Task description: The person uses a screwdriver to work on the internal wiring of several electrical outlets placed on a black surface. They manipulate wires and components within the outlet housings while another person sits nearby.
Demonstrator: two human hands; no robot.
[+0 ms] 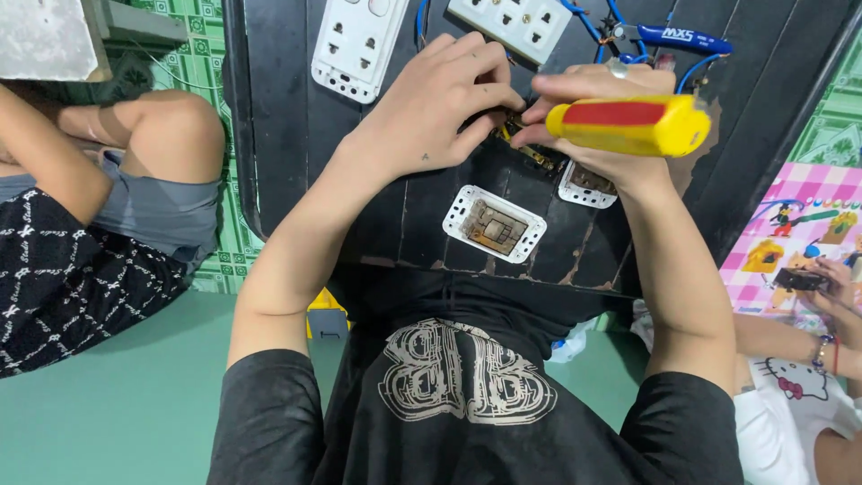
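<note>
Here, seen from above: left hand [440, 108] curled over a small brass-coloured electrical part [525, 148] on the dark wooden board [287, 99], fingertips pinching it, grip closed on the part. Right hand [597, 117] wrapped tight round a screwdriver with a yellow and red handle [628, 124], handle lying crosswise, tip hidden behind the fingers at the part; a ring on one finger. Just below both hands, a white switch frame with an open brown mechanism [494, 224], lying flat on the board, apart from either hand. Beside it to the right, a second small white frame [585, 187], partly under the right wrist. Farther up the board, two white socket plates [355, 43] [510, 25], blue wires [584, 22] trailing from the further one, and blue-handled pliers [669, 38] near the top edge. Black printed shirt [467, 386] low in view. At left, another person's bent knee [171, 135] over green floor tiles; at right, another person's hand [831, 278] holding a small dark object above a pink checked mat [790, 224].
</note>
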